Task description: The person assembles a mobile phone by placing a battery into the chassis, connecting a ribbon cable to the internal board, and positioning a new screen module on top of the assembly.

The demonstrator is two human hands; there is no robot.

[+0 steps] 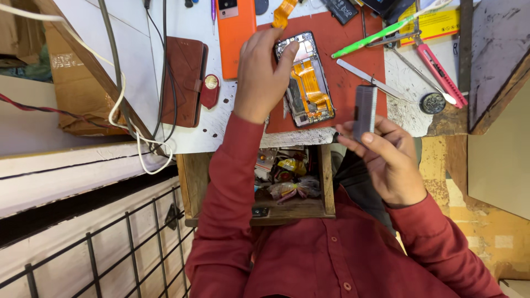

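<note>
An opened phone [309,83] with orange flex cables lies on a red mat [353,60] on the white worktop. My left hand [262,74] rests on the phone's left edge, thumb over its top corner, holding it in place. My right hand [389,157] is raised near the table's front edge and pinches a small grey rectangular part [365,110] upright between fingers and thumb. Both sleeves are dark red.
An orange phone back [236,33] and a brown wallet case [184,80] lie left of the mat. Green tweezers [375,36], a metal spudger [370,80], a pink cutter [439,69] and a round coin cell [432,102] sit right. An open drawer [290,182] of clutter is below.
</note>
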